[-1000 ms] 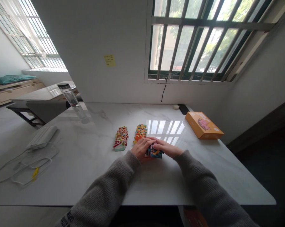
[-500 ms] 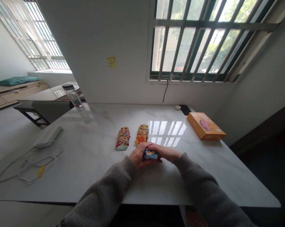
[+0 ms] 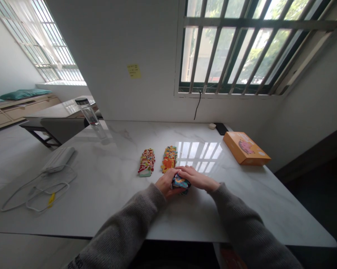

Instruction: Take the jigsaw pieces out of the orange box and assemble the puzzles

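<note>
Between my two hands is a stack of blue jigsaw puzzle pieces [image 3: 180, 181], just above or on the white marbled table [image 3: 115, 201]. My left hand [image 3: 166, 184] wraps round its left side, thumb below and fingers behind. My right hand [image 3: 199, 179] lies over its top and right side, fingers bent across it; part of the stack is hidden under them. Just beyond my hands lies a row of overlapping orange and yellow puzzle pieces [image 3: 169, 158]. To its left is a second overlapping row of red and green puzzle pieces [image 3: 146, 162].
An orange box [image 3: 246, 148] lies at the right edge, near a black phone [image 3: 221, 129] and a small white object [image 3: 212, 126]. A glass bottle [image 3: 87, 112] stands at the back left. A white device [image 3: 58, 159] with a looped cable [image 3: 34, 210] lies on the left.
My right hand's fingers have shifted on the blue stack, and more of its lower edge shows. The two rows lie as before; the whole view has tilted slightly.
</note>
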`<state>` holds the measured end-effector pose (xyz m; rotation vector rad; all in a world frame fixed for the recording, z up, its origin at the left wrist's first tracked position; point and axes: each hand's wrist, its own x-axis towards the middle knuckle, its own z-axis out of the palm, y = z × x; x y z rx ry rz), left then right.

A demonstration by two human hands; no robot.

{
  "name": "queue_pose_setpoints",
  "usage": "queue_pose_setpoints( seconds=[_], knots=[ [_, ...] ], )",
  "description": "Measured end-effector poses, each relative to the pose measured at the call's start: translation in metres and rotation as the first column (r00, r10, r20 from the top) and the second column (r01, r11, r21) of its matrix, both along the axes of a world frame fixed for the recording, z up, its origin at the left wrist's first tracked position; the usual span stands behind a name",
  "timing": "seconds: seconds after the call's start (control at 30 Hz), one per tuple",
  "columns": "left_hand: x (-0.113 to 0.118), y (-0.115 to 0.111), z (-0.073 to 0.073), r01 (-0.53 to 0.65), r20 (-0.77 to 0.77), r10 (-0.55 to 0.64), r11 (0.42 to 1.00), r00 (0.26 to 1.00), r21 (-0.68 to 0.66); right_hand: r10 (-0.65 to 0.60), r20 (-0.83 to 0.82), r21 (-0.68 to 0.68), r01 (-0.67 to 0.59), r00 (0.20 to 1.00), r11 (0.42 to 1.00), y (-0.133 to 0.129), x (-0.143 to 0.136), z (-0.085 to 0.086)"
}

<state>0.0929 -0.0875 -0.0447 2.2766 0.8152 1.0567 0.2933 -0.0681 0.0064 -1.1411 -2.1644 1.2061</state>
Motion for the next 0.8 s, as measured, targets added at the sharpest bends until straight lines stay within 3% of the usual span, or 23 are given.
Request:
queue_pose_setpoints(
  seconds=[0.27,0.43,0.57,0.67,0.8],
  knots=[
    [0.001,0.000,0.005,-0.078,-0.031,0.078,0.997,0.997,-0.007,-0.096,-0.108,-0.009,0.095,0.990,0.995,-0.008,0.004,0.005],
    [0.002,0.000,0.009,-0.079,-0.023,0.079,0.996,0.997,-0.034,-0.013,-0.194,0.192,0.051,0.981,0.980,-0.020,0.003,0.012],
    [0.000,-0.001,0.012,-0.027,0.014,0.028,0.999,1.000,-0.025,0.001,-0.211,0.164,0.034,0.977,0.986,-0.021,0.003,0.005],
    [-0.005,-0.002,0.017,-0.027,0.043,0.033,0.989,0.999,-0.147,-0.040,-0.214,0.084,0.060,0.976,0.995,-0.019,0.004,0.000],
    [-0.009,-0.002,0.023,-0.060,-0.028,0.053,0.934,0.998,-0.351,-0.063,-0.220,0.002,0.066,0.973,0.998,-0.018,0.002,-0.003]
  ],
)
